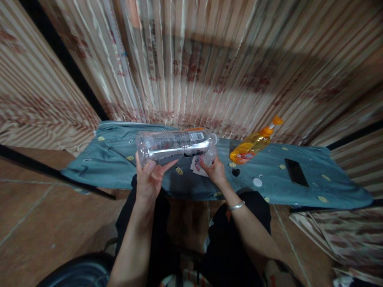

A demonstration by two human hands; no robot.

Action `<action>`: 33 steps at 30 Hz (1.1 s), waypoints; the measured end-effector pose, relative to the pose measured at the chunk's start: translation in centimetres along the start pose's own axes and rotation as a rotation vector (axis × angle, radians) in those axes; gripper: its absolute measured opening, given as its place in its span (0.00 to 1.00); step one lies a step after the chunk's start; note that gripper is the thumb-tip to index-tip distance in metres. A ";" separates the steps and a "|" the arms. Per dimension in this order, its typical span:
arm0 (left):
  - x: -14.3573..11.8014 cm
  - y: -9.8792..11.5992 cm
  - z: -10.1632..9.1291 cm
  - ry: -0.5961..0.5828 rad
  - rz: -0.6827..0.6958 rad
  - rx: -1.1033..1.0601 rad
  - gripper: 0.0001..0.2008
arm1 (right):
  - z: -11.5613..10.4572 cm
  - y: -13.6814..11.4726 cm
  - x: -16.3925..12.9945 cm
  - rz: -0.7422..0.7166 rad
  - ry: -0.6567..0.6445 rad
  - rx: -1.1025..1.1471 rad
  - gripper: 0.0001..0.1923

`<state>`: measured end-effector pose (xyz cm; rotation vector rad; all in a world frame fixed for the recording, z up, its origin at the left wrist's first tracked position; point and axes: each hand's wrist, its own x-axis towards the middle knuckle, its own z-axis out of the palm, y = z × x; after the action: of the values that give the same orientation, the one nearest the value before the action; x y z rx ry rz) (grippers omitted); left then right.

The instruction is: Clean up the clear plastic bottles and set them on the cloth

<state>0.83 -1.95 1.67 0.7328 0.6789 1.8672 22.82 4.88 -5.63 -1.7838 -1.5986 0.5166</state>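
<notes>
- Bottle [173,145]: clear, printed label, held up over bench [115,169], in front of both knees.
- Long axis runs left-right across the body, close to level in view; base at left end, neck at right end.
- Left hand [148,175]: gripping bottle near base, thumb on near side, some fingers spread along underside toward the right.
- Right hand [216,170]: fingers closed around small clear item [211,154], just below bottle's neck end. Item mostly covered by fingers; can't tell what it is, or if it touches the neck.
- Key relation: neck lies just beyond right hand, up and away from the body; right hand nearer the neck, left hand nearer the base. Bottle spans the gap between hands.
- Neck looks uncapped; too blurry to be sure.
- Printed paper [198,168] on bench, partly behind right hand.
- Right of right hand: black cap [235,172], white cap [257,182], then phone [296,172] farther right.
- Orange pump bottle [249,148] lies past black cap or stands tilted by lens; can't tell.
</notes>
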 end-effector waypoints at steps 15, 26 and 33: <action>0.0 0.1 0.0 -0.018 0.011 -0.023 0.32 | 0.0 0.0 0.0 0.010 -0.021 -0.030 0.30; -0.1 0.0 0.0 -0.028 0.011 0.000 0.32 | -0.1 0.0 0.0 0.010 -0.006 -0.028 0.29; -0.1 0.0 -0.1 -0.010 -0.007 -0.015 0.34 | 0.1 0.3 0.1 -0.001 -0.001 -0.037 0.30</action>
<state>0.77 -2.06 1.57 0.7289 0.6598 1.8589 22.99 5.03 -5.86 -1.8102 -1.6199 0.4904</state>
